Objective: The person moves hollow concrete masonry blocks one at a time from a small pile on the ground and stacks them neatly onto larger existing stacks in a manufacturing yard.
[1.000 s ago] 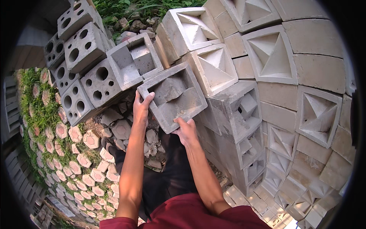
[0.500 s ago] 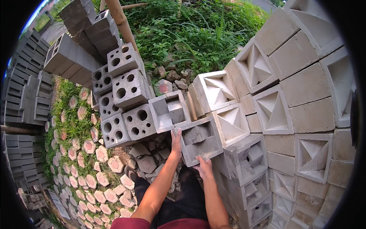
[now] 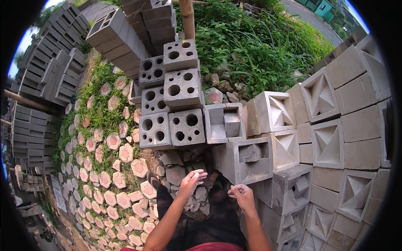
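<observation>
A grey concrete vent block (image 3: 224,161) with a stepped hollow face rests on top of the block stack in front of me, slightly right of centre. My left hand (image 3: 191,183) hangs below and left of it, empty, its fingers stretched out and apart from any block. Just under the block's lower edge, my right hand (image 3: 243,197) is free as well, with fingers loosely bent. A similar grey vent block (image 3: 215,121) sits behind the first one. To its left, concrete blocks with round holes (image 3: 187,127) are stacked several high.
Pale vent blocks with pyramid-shaped faces (image 3: 328,143) form a tall stack on the right. Broken rubble (image 3: 197,205) lies around my feet. Hexagonal pavers (image 3: 126,153) set in grass cover the left ground. A bamboo pole (image 3: 187,21) stands behind, beside green weeds (image 3: 251,54).
Both hands have let go of the grey vent block and drawn back toward me. The block stays on the stack. The whole view has turned left, shifting the scene to the right.
</observation>
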The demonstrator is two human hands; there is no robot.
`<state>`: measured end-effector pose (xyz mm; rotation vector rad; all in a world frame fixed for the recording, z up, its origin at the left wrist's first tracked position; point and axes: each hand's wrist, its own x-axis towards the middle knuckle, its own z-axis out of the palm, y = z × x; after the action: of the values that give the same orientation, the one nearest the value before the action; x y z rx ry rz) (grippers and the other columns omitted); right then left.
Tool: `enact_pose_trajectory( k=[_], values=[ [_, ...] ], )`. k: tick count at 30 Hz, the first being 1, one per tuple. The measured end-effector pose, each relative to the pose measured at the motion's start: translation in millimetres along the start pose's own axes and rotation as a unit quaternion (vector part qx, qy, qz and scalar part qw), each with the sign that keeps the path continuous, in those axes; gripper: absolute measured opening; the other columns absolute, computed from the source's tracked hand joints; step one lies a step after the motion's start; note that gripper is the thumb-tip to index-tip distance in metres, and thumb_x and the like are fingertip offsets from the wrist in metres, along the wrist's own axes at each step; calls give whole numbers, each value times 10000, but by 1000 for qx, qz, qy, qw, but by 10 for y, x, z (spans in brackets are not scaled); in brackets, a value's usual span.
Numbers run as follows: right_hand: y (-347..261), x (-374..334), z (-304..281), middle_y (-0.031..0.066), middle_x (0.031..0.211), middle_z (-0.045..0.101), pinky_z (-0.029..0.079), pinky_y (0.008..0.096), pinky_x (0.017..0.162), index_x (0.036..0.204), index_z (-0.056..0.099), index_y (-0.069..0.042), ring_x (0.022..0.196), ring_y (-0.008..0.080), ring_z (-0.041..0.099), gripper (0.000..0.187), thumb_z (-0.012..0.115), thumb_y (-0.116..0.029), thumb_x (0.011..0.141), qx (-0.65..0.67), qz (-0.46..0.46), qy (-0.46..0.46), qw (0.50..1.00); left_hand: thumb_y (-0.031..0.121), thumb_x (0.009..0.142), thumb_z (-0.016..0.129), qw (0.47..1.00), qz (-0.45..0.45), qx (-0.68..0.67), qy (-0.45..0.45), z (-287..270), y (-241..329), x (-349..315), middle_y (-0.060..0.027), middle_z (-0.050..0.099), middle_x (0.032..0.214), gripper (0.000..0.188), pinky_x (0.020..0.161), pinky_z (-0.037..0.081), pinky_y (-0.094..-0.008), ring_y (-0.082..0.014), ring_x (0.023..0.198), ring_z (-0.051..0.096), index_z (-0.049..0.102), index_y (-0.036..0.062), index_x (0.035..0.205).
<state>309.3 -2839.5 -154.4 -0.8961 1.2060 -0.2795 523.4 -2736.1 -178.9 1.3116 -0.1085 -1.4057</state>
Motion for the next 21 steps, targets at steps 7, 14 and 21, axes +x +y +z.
enact_pose_trajectory(
  k=[7,14,21],
  values=[
    [-45,130,1446,17,749,611,468,198,654,832,558,-21,685,61,573,141,633,-132,878,-141,-77,-110,981,290,949,464,971,69,-148,174,-1404,-105,-827,-122,602,1128,372,866,442,-321,-186,1030,572,511,12,1192],
    [153,-228,3560,52,778,628,482,222,675,873,556,-12,702,89,589,154,608,-155,898,-277,-28,-233,932,340,917,497,910,188,-309,202,-2614,164,-1894,-149,572,1143,461,891,443,-359,-224,1046,557,479,-18,1206],
    [569,-879,5695,-23,742,564,409,191,608,866,563,-8,672,27,498,150,588,-151,905,-424,-46,-425,798,341,921,487,774,255,-445,370,-3964,241,-3386,-136,590,1107,448,862,456,-342,-209,996,575,481,-5,1204]
  ],
)
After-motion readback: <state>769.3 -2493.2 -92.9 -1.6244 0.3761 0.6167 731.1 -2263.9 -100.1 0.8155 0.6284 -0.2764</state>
